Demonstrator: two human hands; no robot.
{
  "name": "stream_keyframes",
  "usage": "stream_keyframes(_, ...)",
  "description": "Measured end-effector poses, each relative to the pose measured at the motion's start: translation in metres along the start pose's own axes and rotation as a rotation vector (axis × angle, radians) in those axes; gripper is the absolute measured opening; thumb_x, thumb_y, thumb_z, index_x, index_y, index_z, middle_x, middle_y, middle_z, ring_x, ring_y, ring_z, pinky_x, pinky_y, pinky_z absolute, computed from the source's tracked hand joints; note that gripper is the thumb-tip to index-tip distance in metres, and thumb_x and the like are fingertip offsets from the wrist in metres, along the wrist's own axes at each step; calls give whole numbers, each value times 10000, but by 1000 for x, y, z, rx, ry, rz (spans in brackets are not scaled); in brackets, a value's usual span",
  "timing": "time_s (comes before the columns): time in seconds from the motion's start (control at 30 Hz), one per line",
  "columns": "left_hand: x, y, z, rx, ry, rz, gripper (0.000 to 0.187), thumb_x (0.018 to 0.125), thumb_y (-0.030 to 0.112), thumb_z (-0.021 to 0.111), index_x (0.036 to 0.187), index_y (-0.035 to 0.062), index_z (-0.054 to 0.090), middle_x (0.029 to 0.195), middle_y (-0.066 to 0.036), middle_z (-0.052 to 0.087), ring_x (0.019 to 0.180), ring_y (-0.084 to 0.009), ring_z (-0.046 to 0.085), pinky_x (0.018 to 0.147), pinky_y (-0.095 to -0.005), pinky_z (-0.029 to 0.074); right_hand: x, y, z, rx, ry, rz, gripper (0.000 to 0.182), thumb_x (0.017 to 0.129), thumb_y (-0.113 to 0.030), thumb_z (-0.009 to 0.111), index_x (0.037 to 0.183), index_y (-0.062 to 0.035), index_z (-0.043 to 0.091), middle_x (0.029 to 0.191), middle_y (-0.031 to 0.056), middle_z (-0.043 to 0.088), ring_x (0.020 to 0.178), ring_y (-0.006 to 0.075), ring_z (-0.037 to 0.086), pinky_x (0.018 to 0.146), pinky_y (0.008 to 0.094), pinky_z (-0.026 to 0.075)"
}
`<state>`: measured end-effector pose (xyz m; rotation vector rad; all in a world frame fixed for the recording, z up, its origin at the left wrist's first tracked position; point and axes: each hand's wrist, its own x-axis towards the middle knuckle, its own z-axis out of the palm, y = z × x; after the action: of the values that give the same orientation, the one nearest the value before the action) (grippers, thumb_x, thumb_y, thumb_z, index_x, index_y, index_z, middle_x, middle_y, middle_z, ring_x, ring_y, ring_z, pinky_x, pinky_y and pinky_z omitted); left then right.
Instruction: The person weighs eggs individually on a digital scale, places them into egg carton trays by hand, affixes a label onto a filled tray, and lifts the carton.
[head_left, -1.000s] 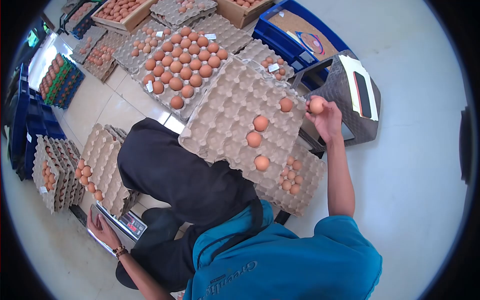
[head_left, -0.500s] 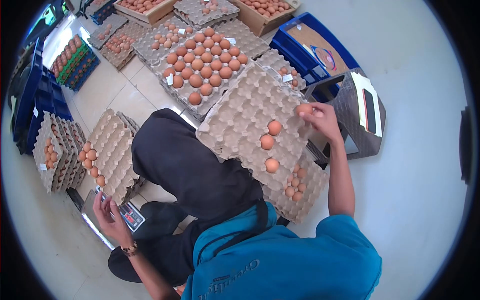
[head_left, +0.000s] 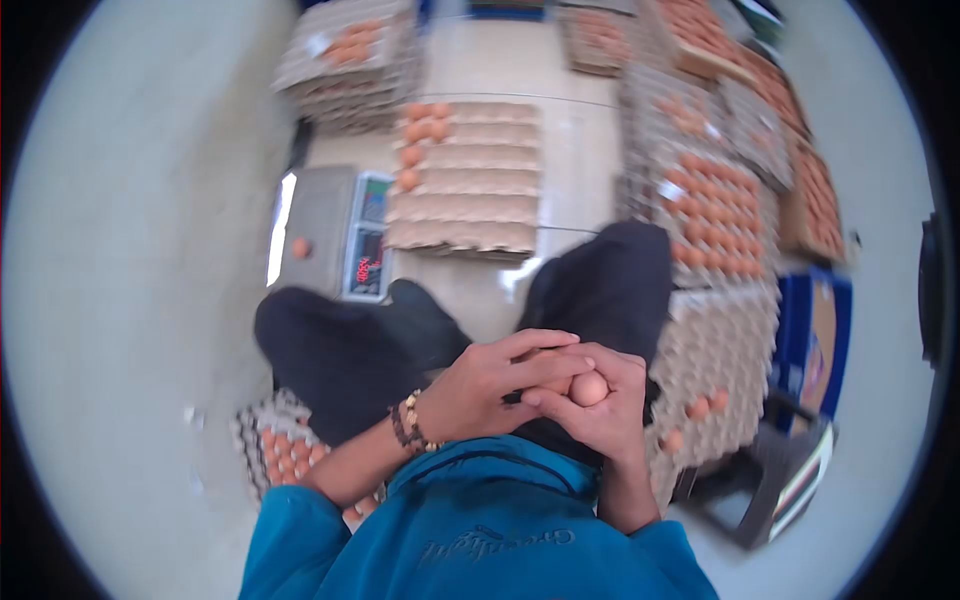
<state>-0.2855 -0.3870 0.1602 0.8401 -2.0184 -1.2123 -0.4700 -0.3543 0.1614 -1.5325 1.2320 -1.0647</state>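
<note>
Seated on a pale tiled floor (head_left: 480, 70), with egg trays on both sides. By the right knee, a big grey tray stack (head_left: 730, 340) with three brown eggs (head_left: 697, 408) toward its near edge; past its far edge, a fuller tray (head_left: 715, 215), well filled with eggs. Straight ahead, a middle tray (head_left: 490, 185), mostly bare cups, with six eggs by its left edge, four of them crowded into the far left corner. Just beside that left edge, a scale (head_left: 318, 205) with red digits too blurred to read, and a lone egg (head_left: 302, 247) toward the plate's near edge.

Over the lap, both hands together. Left hand (head_left: 480, 385), bracelet (head_left: 408, 422) at the wrist, laid across the other with fingers overlapping; cannot tell how firmly closed. Right hand (head_left: 618, 405) clamped on the held egg (head_left: 590, 389), between thumb and curled forefinger, away from every tray. Under the left fingers, apparently a second egg (head_left: 553, 384), mostly covered.

Judging by the grip, busy handling eggs in cupped hands. Probably calls next for a light, even hold, without knocking shell on shell. Smooth, rounded, light brown with a pinkish cast, no crack visible through the blur
</note>
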Motion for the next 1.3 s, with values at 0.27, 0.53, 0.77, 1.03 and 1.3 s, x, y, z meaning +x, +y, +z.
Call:
stream_keyframes(0.27,-25,-157,-198,312,548,-481,301,988,292,524,1079,19,612,801,-84,616,780,-140,618,712,-333,503,50,42,85,346,-143,376,168,897,-125,693,979,20,672,641,-18,578,552,15,492,480,186,370)
stream_keyframes(0.53,-46,-398,-281,551,588,-1060,342,961,285,492,1138,2,563,1098,-221,617,959,-370,640,825,-408,515,60,106,107,563,-55,696,222,971,-185,561,929,21,633,637,37,554,488,92,508,411,211,376)
stream_keyframes(0.77,-67,-432,-217,854,559,-1224,277,905,258,506,1099,116,645,1081,-273,601,981,-439,627,899,-491,503,67,117,111,566,48,737,229,978,-185,540,912,18,623,652,41,556,497,100,519,412,217,387)
stream_keyframes(1.03,-58,-403,-219,855,558,-1286,438,869,329,556,1260,132,589,1229,-245,562,1156,-420,547,961,-491,475,75,121,118,569,54,758,198,960,-139,546,922,36,631,639,45,563,509,93,525,437,218,411)
stream_keyframes(1.3,-154,-458,-275,916,410,-1622,351,778,357,695,1046,138,636,1082,-155,662,1021,-286,635,877,-423,507,75,125,120,648,119,784,238,974,-175,527,925,34,630,703,52,568,570,107,557,476,226,449)
